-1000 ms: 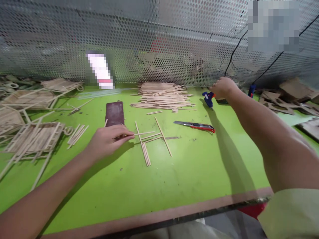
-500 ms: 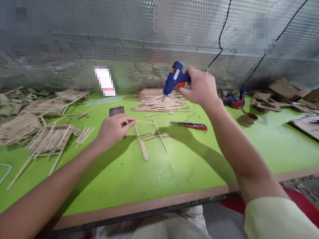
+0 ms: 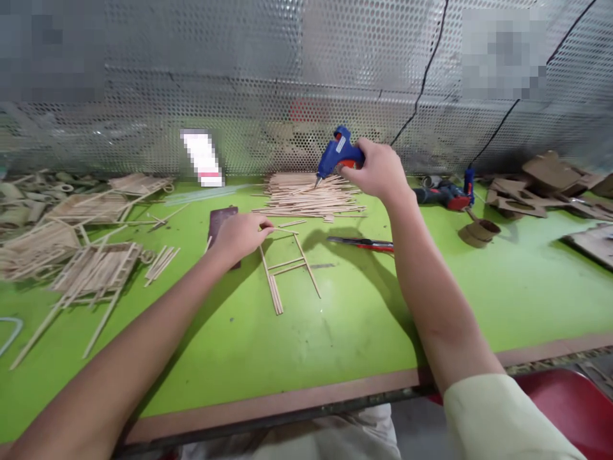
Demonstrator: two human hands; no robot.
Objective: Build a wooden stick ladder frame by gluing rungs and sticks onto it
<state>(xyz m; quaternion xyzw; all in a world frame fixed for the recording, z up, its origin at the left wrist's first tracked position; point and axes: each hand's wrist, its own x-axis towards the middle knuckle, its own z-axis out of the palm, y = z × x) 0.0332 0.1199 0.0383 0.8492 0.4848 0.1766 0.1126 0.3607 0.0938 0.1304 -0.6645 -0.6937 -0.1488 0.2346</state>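
In my right hand (image 3: pixel 380 167) is a blue hot glue gun (image 3: pixel 338 152), its nozzle pointing down in front of the pile of thin wooden sticks (image 3: pixel 306 195). My left hand (image 3: pixel 242 236) pinches a short thin wooden stick (image 3: pixel 286 230) by its left end. That stick spans the far end of a small ladder-like stick frame (image 3: pixel 287 264) lying on the green table (image 3: pixel 335 345). Several sticks lie side by side along the frame's near left leg. A dark brown block (image 3: pixel 223 217) sits partly hidden behind my left hand.
A red and black utility knife (image 3: pixel 361 243) lies near my right forearm. Finished-looking stick assemblies (image 3: pixel 98 271) and loose short sticks (image 3: pixel 163 265) are at left. To the right are a cordless power tool (image 3: pixel 445 197), a brown ring-shaped piece (image 3: pixel 479 233) and cardboard pieces (image 3: pixel 517 191).
My left hand has shifted right and slightly nearer the frame, with the stick now across its far end. The glue gun has dropped slightly, and my right forearm has moved left over the knife's handle.
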